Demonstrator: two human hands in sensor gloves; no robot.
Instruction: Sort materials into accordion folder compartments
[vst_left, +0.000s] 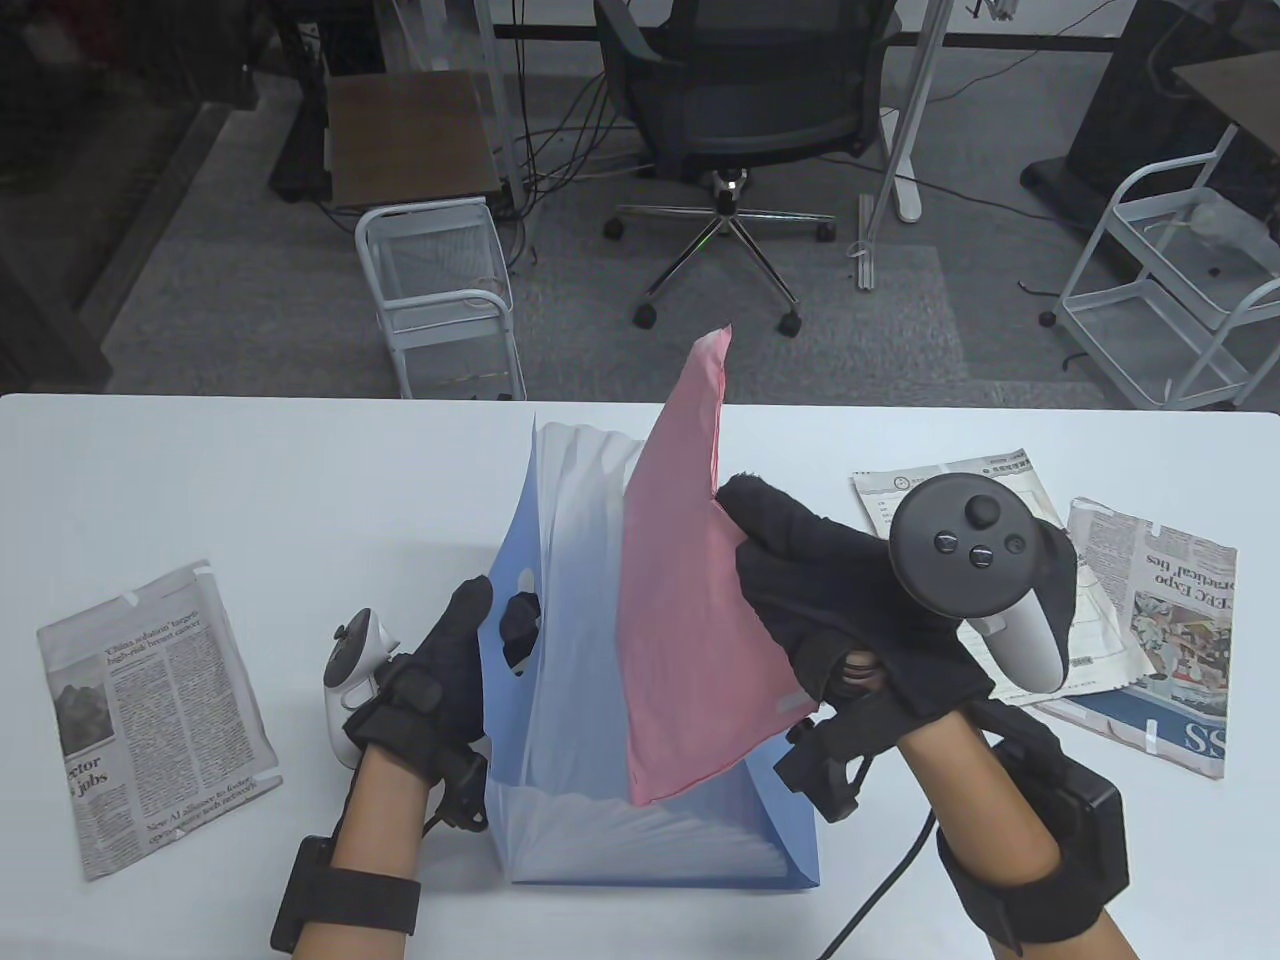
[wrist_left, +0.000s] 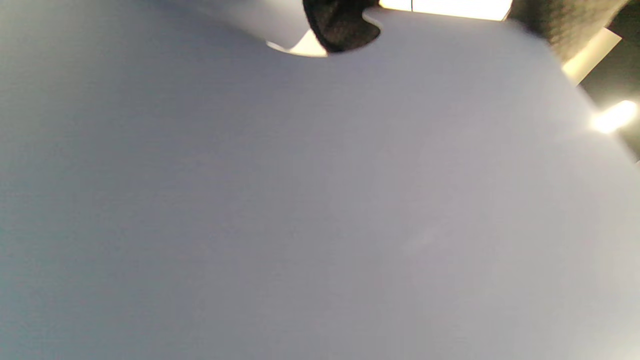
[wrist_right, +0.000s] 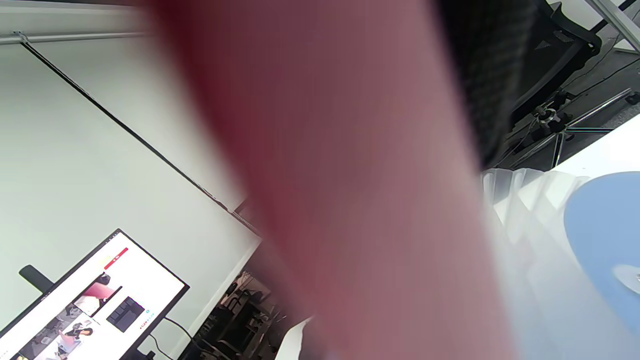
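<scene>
A blue accordion folder (vst_left: 570, 700) stands open on the white table, its white pleats fanned out. My left hand (vst_left: 480, 630) grips the folder's left wall, fingers through its handle cutout; that wall (wrist_left: 300, 200) fills the left wrist view, with a fingertip (wrist_left: 340, 27) showing in the cutout. My right hand (vst_left: 800, 580) holds a pink sheet (vst_left: 680, 600) by its right edge. The sheet stands tilted with its lower end down among the middle pleats. It fills the right wrist view as a blurred pink band (wrist_right: 350, 200), with pleats (wrist_right: 525, 200) beside it.
One folded newspaper (vst_left: 150, 710) lies on the table at the left. Two more newspapers (vst_left: 1150, 620) lie at the right, partly under my right hand. An office chair (vst_left: 740, 120) and wire carts (vst_left: 440, 290) stand beyond the table's far edge.
</scene>
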